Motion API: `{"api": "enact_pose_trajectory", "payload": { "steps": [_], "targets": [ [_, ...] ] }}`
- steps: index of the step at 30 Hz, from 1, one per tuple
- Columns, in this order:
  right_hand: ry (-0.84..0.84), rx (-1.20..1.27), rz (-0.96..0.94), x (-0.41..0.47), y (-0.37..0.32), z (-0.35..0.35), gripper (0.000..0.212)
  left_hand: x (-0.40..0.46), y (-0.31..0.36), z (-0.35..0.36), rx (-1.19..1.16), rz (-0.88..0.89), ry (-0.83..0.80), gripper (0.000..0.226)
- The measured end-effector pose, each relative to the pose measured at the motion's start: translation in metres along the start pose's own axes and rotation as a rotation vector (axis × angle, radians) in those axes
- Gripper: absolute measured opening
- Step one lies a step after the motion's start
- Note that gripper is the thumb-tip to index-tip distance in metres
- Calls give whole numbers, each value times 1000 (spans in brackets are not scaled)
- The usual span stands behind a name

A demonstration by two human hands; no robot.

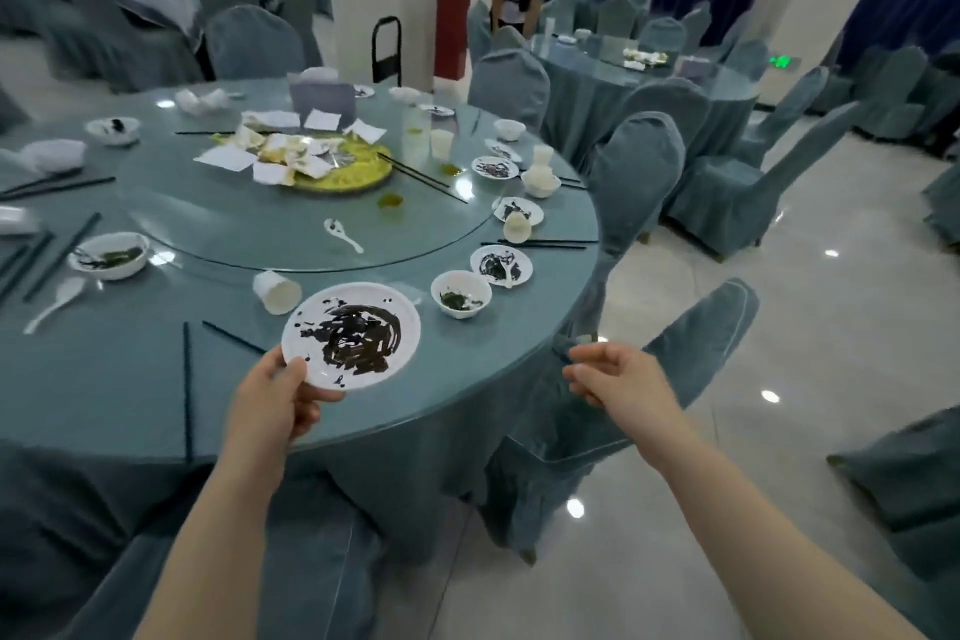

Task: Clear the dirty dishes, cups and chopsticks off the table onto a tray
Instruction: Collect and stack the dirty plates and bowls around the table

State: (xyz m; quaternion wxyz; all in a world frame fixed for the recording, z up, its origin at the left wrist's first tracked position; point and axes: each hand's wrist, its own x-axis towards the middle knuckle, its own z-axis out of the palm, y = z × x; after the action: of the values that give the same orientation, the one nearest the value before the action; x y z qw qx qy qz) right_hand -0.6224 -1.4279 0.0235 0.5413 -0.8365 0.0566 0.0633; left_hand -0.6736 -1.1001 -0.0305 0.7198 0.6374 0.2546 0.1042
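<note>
Far table's (644, 68) dishes blurred, indistinct.

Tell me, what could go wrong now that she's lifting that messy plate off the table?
The left hand pinches the plate only at its near rim, so it could tilt and drip dark sauce onto the tablecloth. A tipped paper cup lies just beside the plate and might get knocked rolling. The right hand holds nothing and gives no support.

Bare table at the near edge

The near edge of the table (130, 379) is bare between two chopsticks (187, 390). By the right edge, bowls (461, 294), plates (502, 265) and a tipped cup (276, 292) block the way.
</note>
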Motion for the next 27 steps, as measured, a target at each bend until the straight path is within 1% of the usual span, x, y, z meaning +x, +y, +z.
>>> {"api": "enact_pose_trajectory", "payload": {
  "steps": [4, 9, 13, 15, 20, 24, 27],
  "targets": [
    [-138, -88, -43, 54, -1, 36, 15, 20, 1, -17, -3, 1, 107, 25],
    [-305, -170, -100, 126, -7, 86, 18, 41, -9, -37, -24, -11, 288, 26],
    [-446, -244, -167, 186, -7, 124, 18, 55, -15, -38, -25, -22, 412, 25],
    [-521, -303, -218, 224, -9, 141, 16, 64, -18, -33, -41, -43, 506, 24],
    [-643, -453, -354, 294, -13, 180, 16, 75, -22, -6, -71, -85, 661, 24],
    [-765, -582, -441, 330, -13, 220, 19, 84, -24, 16, -43, -133, 731, 24],
    [-861, -793, -566, 345, -11, 252, 26, 88, -29, 29, -35, -168, 775, 25]
  ]
}}
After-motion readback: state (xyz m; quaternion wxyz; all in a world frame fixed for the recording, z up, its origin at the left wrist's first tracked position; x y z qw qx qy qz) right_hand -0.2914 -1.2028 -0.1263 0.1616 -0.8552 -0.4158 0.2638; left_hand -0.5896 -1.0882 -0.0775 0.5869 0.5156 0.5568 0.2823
